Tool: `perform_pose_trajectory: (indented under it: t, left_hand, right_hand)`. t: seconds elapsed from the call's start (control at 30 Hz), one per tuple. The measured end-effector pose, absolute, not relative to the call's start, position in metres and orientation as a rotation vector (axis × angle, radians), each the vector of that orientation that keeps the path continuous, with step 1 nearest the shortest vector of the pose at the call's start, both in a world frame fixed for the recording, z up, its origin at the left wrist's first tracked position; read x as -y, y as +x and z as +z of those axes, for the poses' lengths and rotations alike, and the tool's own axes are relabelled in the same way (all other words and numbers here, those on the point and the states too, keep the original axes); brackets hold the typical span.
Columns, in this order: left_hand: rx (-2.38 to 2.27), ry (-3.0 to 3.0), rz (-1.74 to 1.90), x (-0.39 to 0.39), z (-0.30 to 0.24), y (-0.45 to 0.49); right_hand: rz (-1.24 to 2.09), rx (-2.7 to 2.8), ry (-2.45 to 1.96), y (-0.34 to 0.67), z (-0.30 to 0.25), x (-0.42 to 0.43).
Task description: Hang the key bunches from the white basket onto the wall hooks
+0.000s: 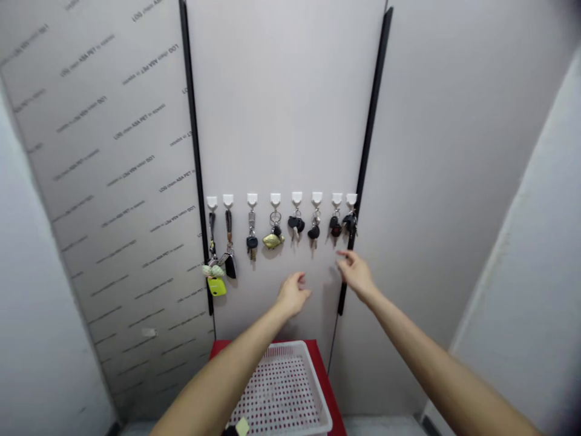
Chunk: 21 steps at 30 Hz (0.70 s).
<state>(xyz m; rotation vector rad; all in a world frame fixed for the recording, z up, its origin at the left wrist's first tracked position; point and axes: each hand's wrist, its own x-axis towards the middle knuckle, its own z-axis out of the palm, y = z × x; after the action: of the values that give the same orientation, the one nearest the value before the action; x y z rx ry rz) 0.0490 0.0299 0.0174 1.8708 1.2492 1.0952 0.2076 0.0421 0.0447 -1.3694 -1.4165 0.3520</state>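
My right hand (357,275) is raised just below the rightmost bunches of keys, thumb and fingers apart, holding nothing that I can see. Closest to its fingertips is a key bunch with a black and red fob (335,229), and a dark key bunch (350,223) hangs beside it. Lower and further left, my left hand (293,294) is loosely curled with its thumb apart and no object showing in it. Above that hand hang a bunch with black key heads (296,224) and another dark bunch (313,231). Neither hand appears to touch the keys.
White hooks (275,199) run in a row across the pale panel (285,109). Further left hang a yellow-green pendant (273,241), a key set (252,243) and a lime tag (216,286). Below, a white perforated basket (321,396) rests on a red surface (334,402).
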Motion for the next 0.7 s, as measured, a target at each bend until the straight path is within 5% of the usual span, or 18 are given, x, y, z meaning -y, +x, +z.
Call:
perform_pose_trajectory:
  t: [0.13,0.4,0.7]
  left_hand:
    - [-1.276,1.598,1.211,-0.023,0.003,0.007]
    - [-0.721,1.703,1.705,0.038,0.096,-0.033]
    - [-0.706,1.697,1.713,0.031,0.091,-0.045]
  right_hand:
    - [0.741,1.744,-1.283,0.147,0.015,-0.014]
    - [0.556,1.653,-0.629,0.074,0.093,0.032]
    - [0.656,1.690,-0.550,0.060,0.094,0.027]
